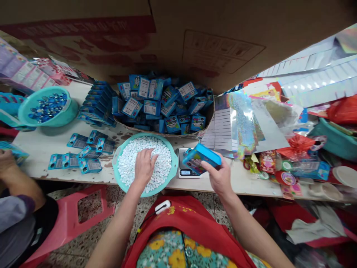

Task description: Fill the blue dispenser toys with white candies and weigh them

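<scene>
My left hand (144,167) rests in a turquoise basin (118,178) of small white candies (161,160). Its thumb is spread from the fingers, and the fingertips are partly hidden among the candies. My right hand (221,175) grips a blue candy box (201,159) from its right end, tilted, above a small white kitchen scale (185,173) with a lit display. The box covers most of the scale's platform. Another bit of blue shows just behind the held box; whether it lies on the scale I cannot tell.
A large carton (167,133) full of blue boxes stands behind the basin. Boxes lie (90,165) and stand in stacks (96,102) to the left, near a basin of blue-wrapped candies (71,111). Sheets (220,126) and packaging clutter the right. Another person's hand (6,162) is far left.
</scene>
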Demonstrator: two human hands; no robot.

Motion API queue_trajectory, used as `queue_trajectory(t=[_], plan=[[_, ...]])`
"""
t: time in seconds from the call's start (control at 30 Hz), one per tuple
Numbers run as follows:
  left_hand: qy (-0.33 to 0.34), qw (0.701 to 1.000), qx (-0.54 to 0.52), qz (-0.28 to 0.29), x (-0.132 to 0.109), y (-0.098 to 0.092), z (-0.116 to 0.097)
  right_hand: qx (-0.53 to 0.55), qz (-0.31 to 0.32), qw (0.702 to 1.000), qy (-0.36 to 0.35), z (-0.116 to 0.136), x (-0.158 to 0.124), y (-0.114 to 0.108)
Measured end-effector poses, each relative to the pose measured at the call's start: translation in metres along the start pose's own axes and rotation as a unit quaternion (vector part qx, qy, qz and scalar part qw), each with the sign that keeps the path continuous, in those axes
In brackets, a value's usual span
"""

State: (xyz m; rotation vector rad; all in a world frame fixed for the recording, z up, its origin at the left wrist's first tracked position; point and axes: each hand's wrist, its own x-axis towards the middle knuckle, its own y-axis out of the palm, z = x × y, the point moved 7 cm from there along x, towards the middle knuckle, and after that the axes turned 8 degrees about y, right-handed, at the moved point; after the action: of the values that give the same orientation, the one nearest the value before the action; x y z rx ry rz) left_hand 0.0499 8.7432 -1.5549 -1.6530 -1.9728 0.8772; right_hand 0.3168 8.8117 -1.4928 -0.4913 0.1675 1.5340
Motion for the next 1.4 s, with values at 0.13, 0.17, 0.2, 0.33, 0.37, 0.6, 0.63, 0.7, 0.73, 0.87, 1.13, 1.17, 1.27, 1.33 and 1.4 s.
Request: queue_trajectory(t=[0.13, 0.17, 0.2, 0.33, 0.37, 0.6, 0.63, 0.7, 0.73, 0.87, 1.13, 1.17, 1.27, 1.33, 1.4], plan=[[0.053, 0.965, 0.253, 0.052, 0.008, 0.020, 0.028, -0.049, -0.166, 0.985, -0.008, -0.025, 0.013, -0.070], [0.066, 0.957, 0.277, 0.056, 0.009, 0.025, 0.030, -0.070, -0.197, 0.978, -0.002, -0.036, 0.016, -0.084], [0.074, 0.952, 0.293, 0.054, 0.011, 0.030, 0.031, -0.094, -0.222, 0.971, 0.006, -0.050, 0.018, -0.097], [0.039, 0.959, 0.279, 0.045, 0.018, 0.038, 0.038, -0.172, -0.273, 0.945, 0.046, -0.115, 0.024, -0.130], [0.014, 0.965, 0.260, 0.041, 0.020, 0.037, 0.042, -0.187, -0.275, 0.941, 0.058, -0.130, 0.025, -0.133], [-0.190, 0.952, -0.176, -0.160, 0.019, 0.001, 0.065, -0.324, -0.272, 0.897, -0.126, -0.113, 0.012, -0.112], [-0.230, 0.910, -0.289, -0.189, 0.017, -0.001, 0.069, -0.342, -0.257, 0.885, -0.183, -0.099, 0.009, -0.099], [-0.295, 0.786, -0.501, -0.209, 0.016, 0.004, 0.072, -0.345, -0.190, 0.887, -0.243, -0.081, 0.012, -0.068], [-0.318, 0.720, -0.581, -0.207, 0.016, 0.007, 0.070, -0.333, -0.148, 0.899, -0.242, -0.078, 0.017, -0.051], [-0.379, 0.565, -0.704, -0.201, 0.015, 0.017, 0.070, -0.258, -0.032, 0.959, -0.111, -0.092, 0.043, 0.000], [-0.375, 0.517, -0.738, -0.220, 0.012, 0.005, 0.046, -0.266, 0.074, 0.935, -0.224, 0.004, 0.022, 0.052], [-0.357, 0.521, -0.743, -0.221, 0.015, -0.004, 0.034, -0.275, 0.096, 0.924, -0.248, 0.019, 0.016, 0.065], [-0.266, 0.565, -0.742, -0.243, 0.025, -0.036, -0.001, -0.311, 0.176, 0.881, -0.311, 0.045, -0.003, 0.113], [-0.214, 0.614, -0.705, -0.284, 0.029, -0.053, -0.014, -0.334, 0.220, 0.857, -0.324, 0.047, -0.012, 0.145], [-0.185, 0.653, -0.658, -0.326, 0.028, -0.061, -0.016, -0.352, 0.241, 0.847, -0.316, 0.043, -0.017, 0.169]])
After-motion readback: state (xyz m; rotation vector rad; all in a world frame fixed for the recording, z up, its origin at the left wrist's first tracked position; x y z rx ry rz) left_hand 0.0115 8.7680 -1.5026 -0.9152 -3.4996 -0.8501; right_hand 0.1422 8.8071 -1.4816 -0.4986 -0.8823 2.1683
